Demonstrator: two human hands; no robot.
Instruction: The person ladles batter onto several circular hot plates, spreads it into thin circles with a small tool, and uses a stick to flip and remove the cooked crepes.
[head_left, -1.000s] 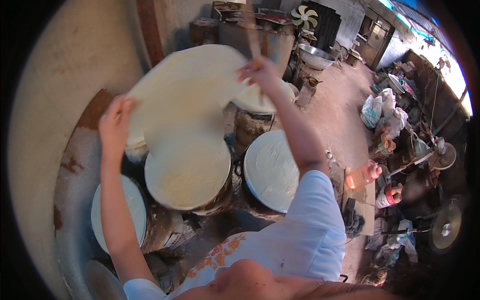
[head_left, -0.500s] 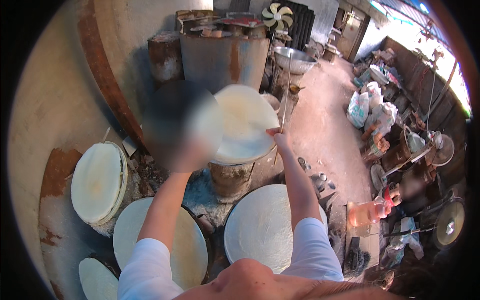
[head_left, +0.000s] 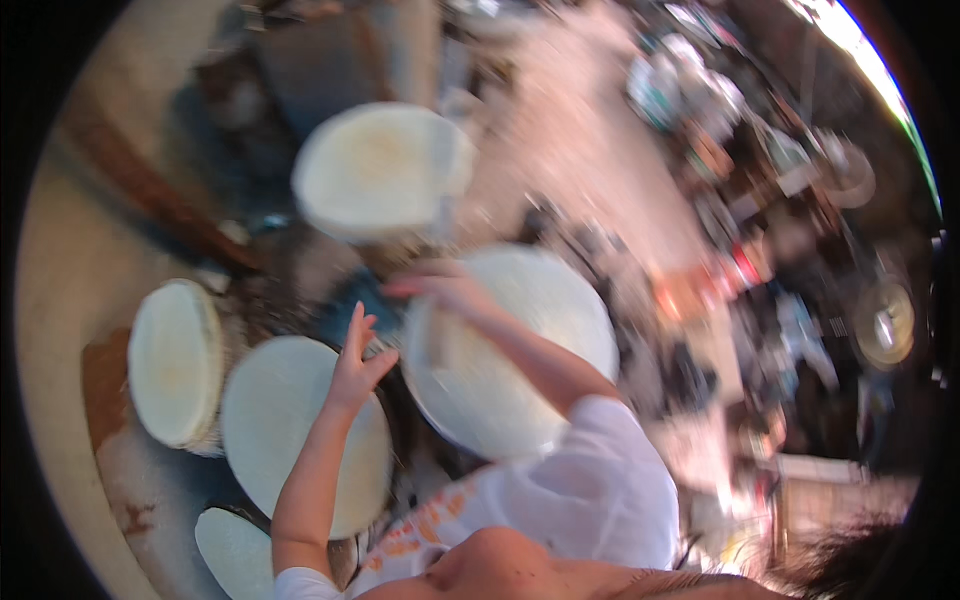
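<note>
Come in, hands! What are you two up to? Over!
Left hand open, nothing visibly held. Right hand blurred, grip unclear, in front of a big pale round. Right forearm hides part of that round.

The big disc (head_left: 530, 330) in front of me is milky white with a faint grey cast; over its left edge the stick (head_left: 436, 342) blurs to a brownish streak. Beyond it, the far disc (head_left: 350, 170) is cream, yellowing at its centre. Left of the big disc, the middle disc (head_left: 280, 425) is a plain pale white, and farther left the outer disc (head_left: 175, 365) is ivory with a pale tan patch. Just below the big disc my shirt (head_left: 605, 490) is white, with an orange print (head_left: 420, 525) on the chest. Right of it, the bottle (head_left: 682, 293) glows orange-pink; beyond it, the floor (head_left: 580, 120) is dusty pink. Far to its left, the beam (head_left: 150, 190) is rusty brown against a beige wall (head_left: 70, 260).
</note>
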